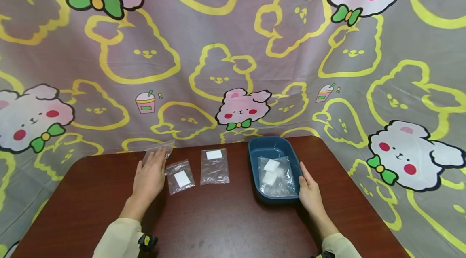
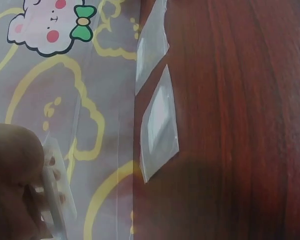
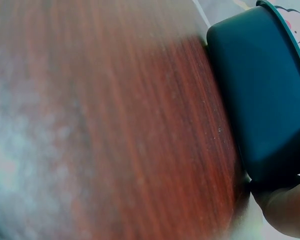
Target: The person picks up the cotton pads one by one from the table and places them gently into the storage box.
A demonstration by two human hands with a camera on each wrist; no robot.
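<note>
At the table's back left, my left hand (image 1: pixel 150 173) pinches a clear zip bag (image 1: pixel 165 146). In the left wrist view the thumb (image 2: pixel 15 155) presses on a whitish edge of it; what the bag contains is unclear. Just right of that hand lies a small zip bag with a white piece (image 1: pixel 182 178), and beyond it a larger zip bag with a white piece (image 1: pixel 214 169). My right hand (image 1: pixel 311 195) touches the right side of a dark blue tub (image 1: pixel 256 183), fingers fairly straight along its outer wall. Zip bags with white pieces (image 1: pixel 277 177) lie inside the tub.
The brown wooden table (image 1: pixel 218 225) ends at a patterned cloth backdrop (image 1: pixel 182 68) behind and at the sides. A black band with a camera (image 1: pixel 147 242) sits on the left wrist.
</note>
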